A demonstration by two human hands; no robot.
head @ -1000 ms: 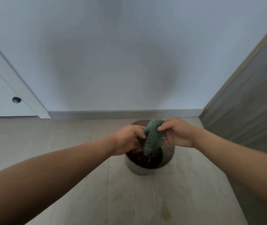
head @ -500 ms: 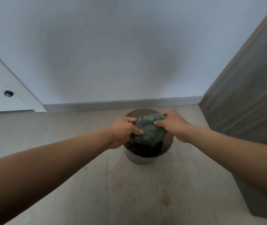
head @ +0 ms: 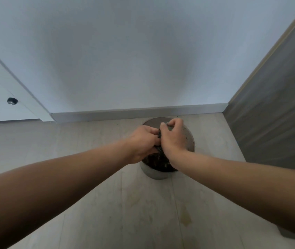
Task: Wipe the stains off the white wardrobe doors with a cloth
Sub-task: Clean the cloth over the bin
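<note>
Overhanging the bucket (head: 153, 174), hands (head: 143, 143) (head: 174, 141) seemingly squeeze cloth (head: 159, 135).

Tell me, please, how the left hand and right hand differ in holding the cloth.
The left hand grips the cloth from the left with curled fingers; the right hand pinches its top edge. The right hand reaches farther over the bucket than the left. Both hold the cloth above it.
</note>
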